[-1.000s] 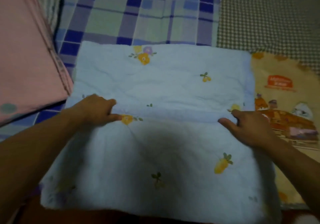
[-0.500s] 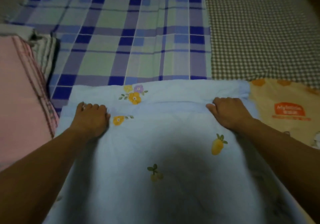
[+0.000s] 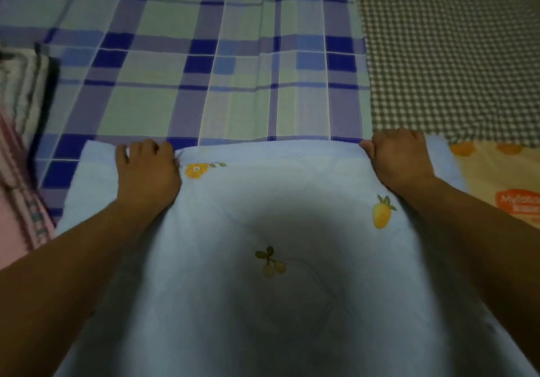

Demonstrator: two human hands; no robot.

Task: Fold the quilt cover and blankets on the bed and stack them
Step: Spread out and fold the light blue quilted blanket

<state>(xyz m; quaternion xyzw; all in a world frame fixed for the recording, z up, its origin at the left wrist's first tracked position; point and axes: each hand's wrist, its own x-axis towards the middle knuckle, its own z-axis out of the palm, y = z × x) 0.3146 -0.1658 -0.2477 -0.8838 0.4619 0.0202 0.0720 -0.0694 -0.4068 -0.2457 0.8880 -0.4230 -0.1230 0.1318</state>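
A light blue quilt (image 3: 271, 207) with small fruit and flower prints lies in front of me on the bed, folded over on itself. Its upper layer reaches almost to the far edge of the layer beneath. My left hand (image 3: 147, 172) grips the folded edge near the far left corner, fingers curled over it. My right hand (image 3: 400, 160) grips the same edge near the far right corner. A dark shadow falls on the middle of the quilt.
Beyond the quilt spreads a blue and green plaid sheet (image 3: 233, 70). A brown checked cloth (image 3: 453, 55) lies at the far right, an orange printed blanket (image 3: 505, 184) at the right. Folded pink bedding (image 3: 14, 216) and a striped cloth (image 3: 23, 93) sit at the left.
Both hands have carried the near layer of the quilt away from me, from the middle up to the far edge, so the quilt is now folded in half.
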